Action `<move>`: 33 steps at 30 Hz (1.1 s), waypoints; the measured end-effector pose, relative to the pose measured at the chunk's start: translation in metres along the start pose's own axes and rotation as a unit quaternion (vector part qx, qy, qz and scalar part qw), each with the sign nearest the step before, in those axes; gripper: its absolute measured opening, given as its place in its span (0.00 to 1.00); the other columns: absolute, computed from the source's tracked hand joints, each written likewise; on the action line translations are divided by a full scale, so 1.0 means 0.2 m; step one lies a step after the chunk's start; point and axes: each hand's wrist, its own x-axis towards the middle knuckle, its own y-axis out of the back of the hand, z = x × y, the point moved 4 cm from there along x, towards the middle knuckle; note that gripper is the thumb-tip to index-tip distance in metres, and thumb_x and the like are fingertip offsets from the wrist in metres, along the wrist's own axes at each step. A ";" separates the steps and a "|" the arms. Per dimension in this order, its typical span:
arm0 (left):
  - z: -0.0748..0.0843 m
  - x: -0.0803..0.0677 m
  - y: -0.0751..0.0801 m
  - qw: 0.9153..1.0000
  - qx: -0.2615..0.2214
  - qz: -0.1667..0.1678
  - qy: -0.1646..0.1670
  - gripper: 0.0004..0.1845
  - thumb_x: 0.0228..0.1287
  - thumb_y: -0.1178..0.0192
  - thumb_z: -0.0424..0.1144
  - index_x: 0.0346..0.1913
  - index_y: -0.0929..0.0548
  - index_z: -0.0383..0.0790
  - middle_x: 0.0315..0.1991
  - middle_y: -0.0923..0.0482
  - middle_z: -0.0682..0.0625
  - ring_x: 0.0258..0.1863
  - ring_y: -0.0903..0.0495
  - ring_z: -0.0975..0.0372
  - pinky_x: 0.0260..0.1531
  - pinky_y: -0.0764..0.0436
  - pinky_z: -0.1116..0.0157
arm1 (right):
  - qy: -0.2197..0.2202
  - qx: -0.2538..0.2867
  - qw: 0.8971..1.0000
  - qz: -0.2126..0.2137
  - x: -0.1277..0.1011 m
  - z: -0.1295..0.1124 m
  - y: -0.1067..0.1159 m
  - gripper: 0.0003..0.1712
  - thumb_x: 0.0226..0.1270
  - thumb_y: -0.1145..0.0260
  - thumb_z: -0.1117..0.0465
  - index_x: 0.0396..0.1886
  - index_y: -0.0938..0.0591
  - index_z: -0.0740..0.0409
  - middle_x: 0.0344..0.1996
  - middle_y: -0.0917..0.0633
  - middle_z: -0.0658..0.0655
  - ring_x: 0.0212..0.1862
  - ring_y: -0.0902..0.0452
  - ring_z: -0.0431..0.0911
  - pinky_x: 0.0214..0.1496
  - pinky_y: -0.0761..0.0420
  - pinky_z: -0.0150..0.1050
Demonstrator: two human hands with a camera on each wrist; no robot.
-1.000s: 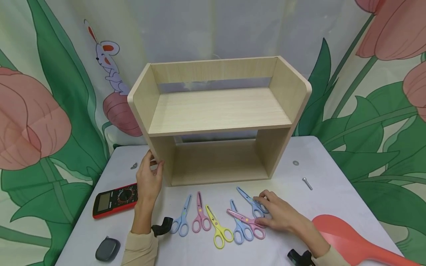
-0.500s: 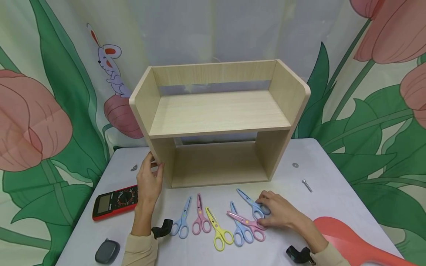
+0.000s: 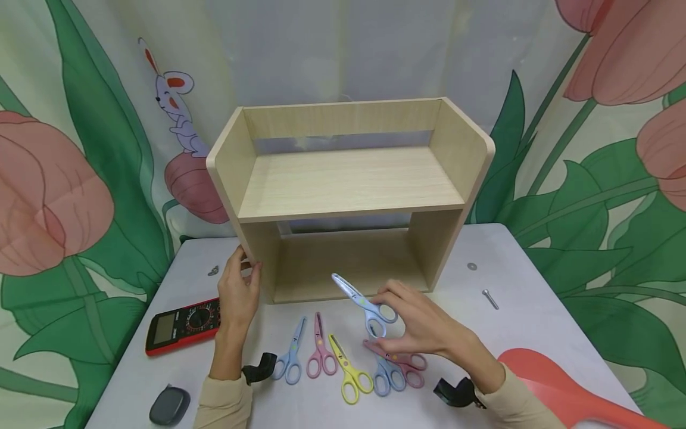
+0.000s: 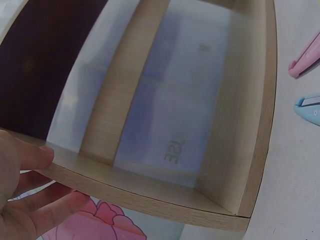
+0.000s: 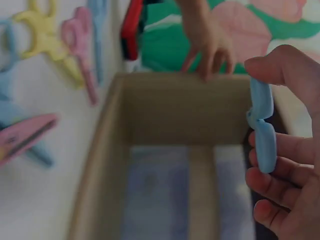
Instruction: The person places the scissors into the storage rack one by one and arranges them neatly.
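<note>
Blue scissors (image 3: 366, 302): one pair, lifted clear of the table (image 3: 536, 310), pinched by the handle loops in the right hand (image 3: 415, 328), blades pointing to 10 o'clock toward the lower opening of the wooden shelf unit (image 3: 348, 179). Left hand (image 3: 239, 292): fingers curled round the shelf unit's left side panel, gripping its front edge; at its 8 o'clock lies a red multimeter (image 3: 182, 325). Remaining on the table at 6 o'clock of the lifted pair: light blue scissors (image 3: 289, 360), pink scissors (image 3: 320, 351), yellow scissors (image 3: 345, 369), and a blue and a pink pair overlapping, partly hidden by the right hand; a washer (image 3: 471, 266) and a bolt (image 3: 489, 298) lie at 3 o'clock, and the red object (image 3: 563, 393) at 4 o'clock is cut off by the frame.
</note>
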 end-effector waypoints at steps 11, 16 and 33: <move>-0.01 -0.02 0.02 1.000 0.011 0.000 0.005 0.29 0.66 0.37 0.28 0.69 0.30 0.35 0.57 0.23 0.34 0.49 0.16 0.44 0.40 0.11 0.50 | 0.141 -0.012 0.980 0.139 0.47 -0.25 0.20 0.34 0.45 0.20 0.46 0.48 0.18 0.62 0.42 0.21 0.53 0.44 0.26 0.42 0.44 0.20 0.32; -0.01 -0.01 0.00 1.000 0.005 0.000 0.002 0.28 0.67 0.37 0.27 0.68 0.30 0.35 0.56 0.23 0.34 0.49 0.16 0.45 0.40 0.11 0.51 | 0.091 -0.037 0.978 0.186 0.66 -0.26 0.26 0.32 0.47 0.22 0.44 0.45 0.17 0.63 0.38 0.20 0.56 0.41 0.26 0.45 0.40 0.20 0.34; -0.01 0.00 -0.01 1.000 0.015 -0.001 -0.017 0.28 0.67 0.37 0.29 0.68 0.31 0.34 0.55 0.23 0.33 0.48 0.16 0.44 0.39 0.10 0.52 | -0.115 -0.079 0.989 0.042 1.20 -0.20 0.13 0.39 0.57 0.31 0.31 0.51 0.16 0.61 0.44 0.18 0.55 0.40 0.26 0.45 0.40 0.19 0.37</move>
